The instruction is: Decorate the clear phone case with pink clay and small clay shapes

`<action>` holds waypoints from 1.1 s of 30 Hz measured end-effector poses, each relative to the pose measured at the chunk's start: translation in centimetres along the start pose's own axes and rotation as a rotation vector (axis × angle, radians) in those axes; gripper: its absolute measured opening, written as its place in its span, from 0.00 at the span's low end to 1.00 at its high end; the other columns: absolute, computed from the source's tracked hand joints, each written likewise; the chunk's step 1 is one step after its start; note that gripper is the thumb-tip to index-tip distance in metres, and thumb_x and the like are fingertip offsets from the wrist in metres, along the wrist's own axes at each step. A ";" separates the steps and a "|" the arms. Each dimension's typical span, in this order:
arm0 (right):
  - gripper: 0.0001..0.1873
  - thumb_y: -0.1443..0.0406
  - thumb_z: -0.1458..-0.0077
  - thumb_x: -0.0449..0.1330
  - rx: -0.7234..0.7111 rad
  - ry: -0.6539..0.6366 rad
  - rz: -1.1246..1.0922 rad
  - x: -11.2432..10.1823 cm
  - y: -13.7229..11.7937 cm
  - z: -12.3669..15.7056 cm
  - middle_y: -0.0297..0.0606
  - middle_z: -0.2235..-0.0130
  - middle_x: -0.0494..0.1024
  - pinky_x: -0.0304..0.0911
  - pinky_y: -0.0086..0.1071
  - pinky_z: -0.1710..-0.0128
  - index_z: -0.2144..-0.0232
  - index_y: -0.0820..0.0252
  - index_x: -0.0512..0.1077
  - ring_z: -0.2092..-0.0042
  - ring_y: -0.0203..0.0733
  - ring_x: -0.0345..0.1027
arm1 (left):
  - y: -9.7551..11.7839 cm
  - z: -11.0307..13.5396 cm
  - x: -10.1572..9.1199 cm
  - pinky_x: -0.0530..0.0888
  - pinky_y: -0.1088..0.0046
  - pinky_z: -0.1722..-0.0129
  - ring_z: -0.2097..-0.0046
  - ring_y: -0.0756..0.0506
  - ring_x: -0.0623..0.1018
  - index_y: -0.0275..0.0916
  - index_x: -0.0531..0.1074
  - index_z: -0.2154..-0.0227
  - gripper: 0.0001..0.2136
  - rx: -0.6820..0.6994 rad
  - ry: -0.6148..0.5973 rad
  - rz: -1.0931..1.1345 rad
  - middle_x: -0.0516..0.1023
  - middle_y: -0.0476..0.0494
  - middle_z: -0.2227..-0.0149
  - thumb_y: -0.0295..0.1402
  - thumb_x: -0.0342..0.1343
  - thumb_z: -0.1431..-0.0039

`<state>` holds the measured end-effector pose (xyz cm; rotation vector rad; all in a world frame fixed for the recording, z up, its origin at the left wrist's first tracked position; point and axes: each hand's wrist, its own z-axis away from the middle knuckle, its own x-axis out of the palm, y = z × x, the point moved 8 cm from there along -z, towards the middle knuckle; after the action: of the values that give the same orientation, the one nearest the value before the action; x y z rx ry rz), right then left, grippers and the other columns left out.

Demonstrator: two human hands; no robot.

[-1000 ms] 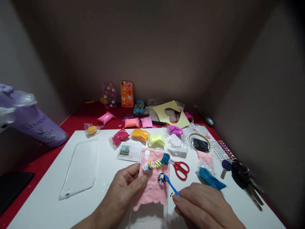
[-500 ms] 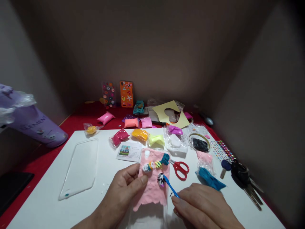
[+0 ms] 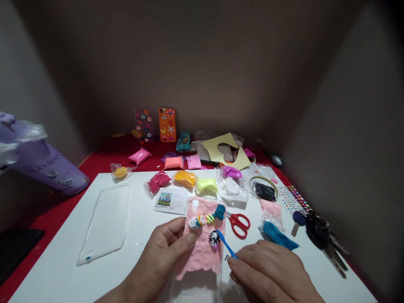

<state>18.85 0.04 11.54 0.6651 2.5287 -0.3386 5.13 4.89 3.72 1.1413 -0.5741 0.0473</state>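
My left hand (image 3: 170, 248) grips the left edge of a clear phone case (image 3: 195, 290), its thumb on the front. Pink clay (image 3: 202, 256) coats most of the case, with a ragged lower edge. Across its upper part runs a row of coloured clay pieces (image 3: 202, 221), ending in a teal lump (image 3: 220, 211). Below sits a small black-and-white clay figure (image 3: 214, 238) with a bit of magenta. My right hand (image 3: 268, 269) pinches a blue modelling tool (image 3: 226, 245), whose tip is at the figure's upper right edge. Whether the tip touches cannot be made out.
Red-handled scissors (image 3: 239, 225) lie right of the case; keys (image 3: 325, 240) rest at the far right. A second clear case (image 3: 105, 223) lies left. Bagged clay, including an orange pack (image 3: 185, 178), lines the back. A purple tumbler (image 3: 53, 164) leans at the left.
The tool tip has shifted slightly up and right on the clay figure, uncovering more of it. My left hand and the case have barely moved.
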 end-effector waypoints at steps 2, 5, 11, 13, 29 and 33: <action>0.18 0.66 0.35 0.46 -0.010 0.006 -0.003 0.1 -0.1 0.2 0.37 0.77 0.77 0.61 0.30 0.81 0.69 0.64 0.74 0.77 0.36 0.72 | 0.0 0.0 0.1 0.70 0.70 0.61 0.64 0.44 0.76 0.37 0.75 0.56 0.13 0.001 -0.007 0.002 0.79 0.40 0.64 0.36 0.57 0.43; 0.14 0.68 0.38 0.50 -0.034 0.010 -0.005 0.2 -0.2 0.4 0.37 0.77 0.76 0.63 0.31 0.79 0.69 0.65 0.74 0.77 0.36 0.71 | 0.0 0.1 0.1 0.70 0.69 0.60 0.64 0.44 0.76 0.36 0.76 0.57 0.13 -0.002 0.001 -0.005 0.79 0.40 0.65 0.36 0.58 0.43; 0.18 0.66 0.36 0.46 -0.026 0.005 0.000 -0.1 -0.1 0.1 0.37 0.78 0.77 0.61 0.30 0.81 0.70 0.64 0.74 0.78 0.36 0.71 | 0.1 -0.1 -0.1 0.70 0.69 0.61 0.65 0.44 0.76 0.36 0.76 0.57 0.14 0.000 0.006 -0.014 0.79 0.40 0.65 0.37 0.58 0.44; 0.19 0.66 0.35 0.45 -0.016 0.001 -0.005 0.0 0.0 0.1 0.37 0.77 0.77 0.61 0.30 0.82 0.70 0.63 0.74 0.78 0.36 0.71 | 0.1 -0.1 -0.2 0.70 0.69 0.61 0.65 0.44 0.76 0.36 0.76 0.57 0.14 0.006 0.000 -0.015 0.79 0.40 0.65 0.37 0.58 0.44; 0.15 0.67 0.37 0.49 -0.032 0.015 0.002 0.1 0.1 0.2 0.35 0.78 0.76 0.63 0.29 0.80 0.70 0.64 0.74 0.78 0.34 0.70 | -0.1 0.0 0.0 0.70 0.69 0.61 0.64 0.44 0.76 0.37 0.75 0.56 0.13 0.002 -0.005 0.007 0.79 0.39 0.64 0.35 0.57 0.43; 0.15 0.67 0.37 0.50 -0.034 0.016 -0.021 -0.3 -0.4 -0.1 0.36 0.78 0.76 0.64 0.29 0.79 0.71 0.65 0.74 0.78 0.35 0.71 | -0.1 -0.1 -0.1 0.70 0.68 0.61 0.64 0.44 0.76 0.36 0.75 0.55 0.14 0.013 -0.019 0.007 0.79 0.39 0.63 0.35 0.57 0.43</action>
<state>18.84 -0.45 11.83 0.6314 2.5524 -0.2981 5.11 4.93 3.57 1.1536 -0.5960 0.0466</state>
